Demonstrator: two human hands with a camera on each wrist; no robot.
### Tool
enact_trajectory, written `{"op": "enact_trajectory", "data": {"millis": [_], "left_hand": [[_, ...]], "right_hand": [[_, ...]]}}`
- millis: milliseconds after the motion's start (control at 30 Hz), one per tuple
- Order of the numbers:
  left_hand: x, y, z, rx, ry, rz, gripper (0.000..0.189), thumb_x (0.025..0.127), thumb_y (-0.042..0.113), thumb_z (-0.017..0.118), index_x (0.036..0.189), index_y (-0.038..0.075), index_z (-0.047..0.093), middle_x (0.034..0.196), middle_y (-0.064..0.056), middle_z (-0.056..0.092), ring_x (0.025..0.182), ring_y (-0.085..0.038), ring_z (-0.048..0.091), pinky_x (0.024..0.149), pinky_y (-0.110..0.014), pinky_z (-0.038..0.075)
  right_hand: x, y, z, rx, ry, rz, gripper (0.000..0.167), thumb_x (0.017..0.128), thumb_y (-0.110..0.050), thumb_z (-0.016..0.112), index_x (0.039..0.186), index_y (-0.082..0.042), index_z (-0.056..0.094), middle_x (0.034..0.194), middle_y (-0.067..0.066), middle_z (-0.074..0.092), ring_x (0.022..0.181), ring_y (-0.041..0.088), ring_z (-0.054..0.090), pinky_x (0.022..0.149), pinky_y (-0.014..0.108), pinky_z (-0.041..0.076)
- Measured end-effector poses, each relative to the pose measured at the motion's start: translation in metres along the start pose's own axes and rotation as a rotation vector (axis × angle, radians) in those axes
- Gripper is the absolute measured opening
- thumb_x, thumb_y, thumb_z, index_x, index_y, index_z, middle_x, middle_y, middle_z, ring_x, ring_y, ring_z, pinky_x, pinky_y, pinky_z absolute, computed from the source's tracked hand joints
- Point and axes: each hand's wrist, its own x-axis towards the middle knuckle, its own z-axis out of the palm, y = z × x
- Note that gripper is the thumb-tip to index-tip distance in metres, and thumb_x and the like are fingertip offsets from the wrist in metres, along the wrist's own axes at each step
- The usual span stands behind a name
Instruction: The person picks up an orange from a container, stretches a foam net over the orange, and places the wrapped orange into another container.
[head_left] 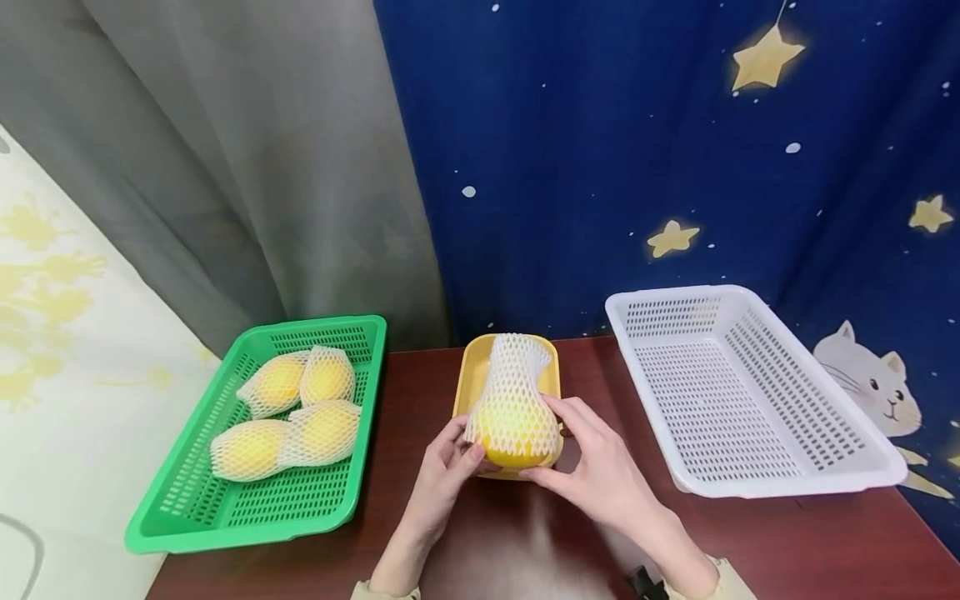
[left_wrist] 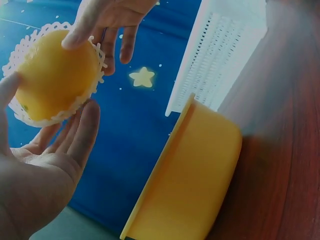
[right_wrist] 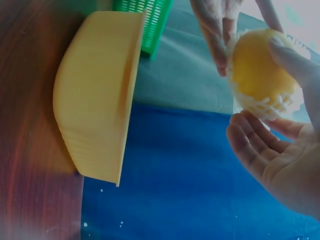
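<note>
A yellow-orange fruit that looks like an orange (head_left: 513, 457) sits partly inside a white foam net sleeve (head_left: 512, 375), its bare end toward me. My left hand (head_left: 442, 475) holds it from the left, thumb near the bare end. From the other side my right hand (head_left: 600, 467) grips it with thumb and fingers. Both wrist views show the orange (left_wrist: 60, 75) between the two hands, the net's edge ringing it. It is held up above a small yellow bin (head_left: 468, 387), whose inside is mostly hidden in the head view.
At the left stands a green basket (head_left: 243, 540) with several net-wrapped yellow fruits (head_left: 326, 429). A white basket (head_left: 757, 487) stands at the right. Curtains hang behind the dark red-brown table (head_left: 420, 383). A small black object (head_left: 647, 583) lies by my right wrist.
</note>
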Motion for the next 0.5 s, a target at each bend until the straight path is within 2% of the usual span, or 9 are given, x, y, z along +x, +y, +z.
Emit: {"op": "enact_trajectory", "data": {"millis": [100,200,300,400,500], "left_hand": [[-0.0004,-0.0019,-0.0005,-0.008,-0.017,0.053,0.047,0.103,0.005,0.061,0.144,-0.003,0.04,0.131,0.01,0.064,0.113,-0.002,0.066,0.092,-0.02,0.06],[-0.0012,-0.0025,-0.0007,0.03,-0.03,0.095,0.067,0.099,0.006,0.07,0.155,0.0,0.033,0.146,0.004,0.058,0.125,-0.001,0.061,0.099,-0.017,0.056],[-0.0012,-0.0017,0.0009,0.082,-0.034,0.107,0.087,0.092,0.009,0.081,0.162,0.002,0.03,0.153,0.0,0.054,0.131,0.001,0.058,0.102,-0.017,0.055],[-0.0011,-0.0027,0.0028,0.106,-0.018,0.123,0.088,0.087,0.005,0.084,0.16,0.0,0.033,0.151,0.006,0.055,0.128,0.001,0.059,0.098,-0.018,0.057],[-0.0005,-0.0037,0.0046,0.121,0.014,0.121,0.086,0.087,0.001,0.083,0.157,-0.002,0.033,0.151,-0.004,0.055,0.125,0.001,0.061,0.097,-0.017,0.056]], "right_hand": [[0.0004,0.0017,-0.002,0.024,-0.003,-0.019,0.089,0.067,-0.03,0.101,0.143,-0.01,0.06,0.122,-0.003,0.068,0.097,0.005,0.065,0.085,0.017,0.059],[0.0003,0.0034,-0.003,0.054,-0.007,-0.03,0.087,0.067,-0.029,0.101,0.143,-0.011,0.061,0.121,-0.003,0.067,0.098,0.005,0.066,0.086,0.011,0.056],[0.0009,0.0046,-0.0036,0.072,-0.004,-0.046,0.085,0.068,-0.028,0.1,0.142,-0.014,0.062,0.12,-0.005,0.067,0.099,0.005,0.065,0.087,0.008,0.053],[0.0003,0.0054,-0.0029,0.072,0.014,-0.058,0.081,0.068,-0.028,0.1,0.14,-0.016,0.063,0.118,-0.006,0.067,0.1,0.005,0.063,0.087,0.007,0.051],[0.0002,0.0065,-0.0014,0.075,0.065,-0.073,0.074,0.068,-0.02,0.099,0.134,-0.013,0.066,0.113,-0.006,0.068,0.098,0.008,0.065,0.085,0.006,0.05]]}}
